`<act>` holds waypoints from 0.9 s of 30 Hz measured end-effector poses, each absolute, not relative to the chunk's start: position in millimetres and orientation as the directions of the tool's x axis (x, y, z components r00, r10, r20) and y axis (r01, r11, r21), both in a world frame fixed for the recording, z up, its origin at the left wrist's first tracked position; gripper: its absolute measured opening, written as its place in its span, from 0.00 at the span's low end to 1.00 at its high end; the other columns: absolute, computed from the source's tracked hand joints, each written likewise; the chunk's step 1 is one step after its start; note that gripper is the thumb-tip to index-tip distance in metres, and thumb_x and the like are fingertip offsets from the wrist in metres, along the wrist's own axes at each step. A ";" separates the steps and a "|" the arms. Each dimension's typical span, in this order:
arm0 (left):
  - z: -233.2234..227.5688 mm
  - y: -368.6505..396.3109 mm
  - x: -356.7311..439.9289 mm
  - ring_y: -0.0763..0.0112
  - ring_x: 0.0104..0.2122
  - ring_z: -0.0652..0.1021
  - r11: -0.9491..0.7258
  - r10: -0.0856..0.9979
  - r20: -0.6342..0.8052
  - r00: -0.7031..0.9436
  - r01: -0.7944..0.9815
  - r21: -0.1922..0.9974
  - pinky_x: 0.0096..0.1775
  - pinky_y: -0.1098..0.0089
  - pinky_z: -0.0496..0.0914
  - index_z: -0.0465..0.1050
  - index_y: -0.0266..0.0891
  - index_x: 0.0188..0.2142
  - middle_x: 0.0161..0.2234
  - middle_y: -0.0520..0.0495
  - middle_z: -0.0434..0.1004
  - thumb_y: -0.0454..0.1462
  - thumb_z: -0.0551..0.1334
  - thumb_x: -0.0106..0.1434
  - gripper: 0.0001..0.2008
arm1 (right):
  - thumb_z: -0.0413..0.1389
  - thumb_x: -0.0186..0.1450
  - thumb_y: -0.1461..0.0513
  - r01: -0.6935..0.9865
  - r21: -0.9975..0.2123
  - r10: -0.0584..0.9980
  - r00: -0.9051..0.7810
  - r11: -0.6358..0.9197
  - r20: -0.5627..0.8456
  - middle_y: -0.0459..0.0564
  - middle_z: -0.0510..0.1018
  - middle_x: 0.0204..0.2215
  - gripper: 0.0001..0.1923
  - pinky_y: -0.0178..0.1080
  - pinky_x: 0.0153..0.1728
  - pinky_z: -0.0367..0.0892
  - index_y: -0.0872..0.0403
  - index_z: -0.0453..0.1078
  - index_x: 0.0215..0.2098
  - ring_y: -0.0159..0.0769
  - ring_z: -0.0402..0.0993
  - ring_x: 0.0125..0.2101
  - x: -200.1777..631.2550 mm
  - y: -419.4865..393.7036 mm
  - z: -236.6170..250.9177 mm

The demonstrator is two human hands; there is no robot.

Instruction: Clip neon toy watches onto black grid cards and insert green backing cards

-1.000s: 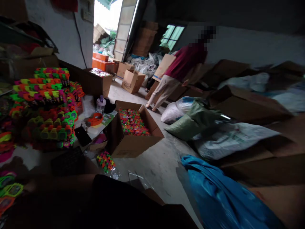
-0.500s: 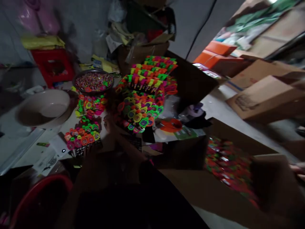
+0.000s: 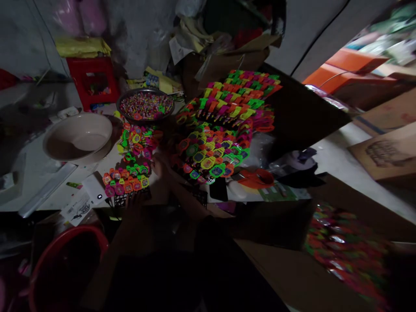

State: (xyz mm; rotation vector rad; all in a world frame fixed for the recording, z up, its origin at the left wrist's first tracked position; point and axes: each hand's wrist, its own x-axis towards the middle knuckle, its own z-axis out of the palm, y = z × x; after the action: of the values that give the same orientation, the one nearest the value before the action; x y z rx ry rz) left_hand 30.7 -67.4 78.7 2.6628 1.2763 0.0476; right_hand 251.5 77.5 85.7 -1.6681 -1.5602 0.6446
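In dim light, my left hand lies at the table's front edge. Its fingers look spread against a black grid-like tray, beside rows of neon toy watches. My right hand is just right of those rows, close to a loose heap of toy watches; shadow hides its fingers and anything in them. Right of it rises a large stack of toy watches in green, yellow, orange and pink. Behind the loose heap stands a metal bowl full of small multicoloured pieces.
A pale basin and a red stool stand on the left. A white box-like device, a dark phone and orange scissors lie on the table. Below are a red tub and a carton of bagged watches.
The view has swung left, so everything sits further right in the picture. Both hands stay near the same watches, with little movement of their own visible.
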 end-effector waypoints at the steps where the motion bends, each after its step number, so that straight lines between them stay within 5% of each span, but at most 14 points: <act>1: 78.1 -67.5 31.2 0.48 0.66 0.51 -0.611 0.776 -0.056 0.629 0.770 0.187 0.64 0.51 0.44 0.57 0.35 0.64 0.67 0.37 0.52 0.39 0.55 0.65 0.28 | 0.47 0.64 0.72 0.589 -0.808 0.981 0.157 -0.003 0.111 0.51 0.76 0.33 0.08 0.28 0.40 0.62 0.65 0.69 0.35 0.29 0.69 0.36 253.6 71.7 83.7; 5: 77.9 -66.4 32.6 0.47 0.66 0.48 -0.611 0.771 -0.072 0.633 0.767 0.196 0.64 0.52 0.40 0.53 0.31 0.65 0.67 0.36 0.51 0.37 0.52 0.64 0.30 | 0.52 0.63 0.68 0.372 -0.927 0.997 0.071 -0.048 -0.023 0.48 0.76 0.26 0.06 0.31 0.28 0.65 0.59 0.70 0.37 0.31 0.69 0.25 254.2 42.9 75.0; 8: 79.2 -65.2 33.3 0.48 0.66 0.48 -0.619 0.763 -0.078 0.642 0.760 0.197 0.64 0.51 0.39 0.52 0.29 0.66 0.67 0.35 0.51 0.38 0.51 0.64 0.31 | 0.55 0.62 0.65 0.284 -0.959 1.000 -0.006 -0.027 -0.030 0.48 0.77 0.25 0.04 0.32 0.28 0.66 0.58 0.71 0.33 0.33 0.71 0.26 248.6 22.3 66.8; 15: 76.3 -61.8 35.9 0.47 0.66 0.51 -0.614 0.768 -0.088 0.635 0.768 0.182 0.64 0.48 0.41 0.55 0.30 0.65 0.67 0.35 0.51 0.41 0.50 0.65 0.31 | 0.59 0.58 0.64 0.376 -0.926 0.999 -0.042 0.046 0.033 0.48 0.79 0.26 0.05 0.33 0.33 0.66 0.58 0.73 0.26 0.35 0.72 0.30 242.5 4.5 53.2; 27: 67.5 -58.8 30.7 0.49 0.67 0.50 -0.641 0.757 -0.056 0.651 0.756 0.130 0.64 0.48 0.41 0.52 0.32 0.66 0.67 0.37 0.50 0.42 0.50 0.65 0.31 | 0.59 0.61 0.66 0.432 -0.899 0.994 -0.111 0.068 0.022 0.52 0.81 0.40 0.10 0.36 0.45 0.68 0.58 0.76 0.41 0.39 0.76 0.42 238.9 11.9 61.3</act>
State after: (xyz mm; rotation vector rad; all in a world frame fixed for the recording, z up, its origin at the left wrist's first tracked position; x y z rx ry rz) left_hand 30.7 -58.8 67.5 2.7242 1.2558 0.0046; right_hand 238.9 11.9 61.3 -1.4450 -1.6377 1.0033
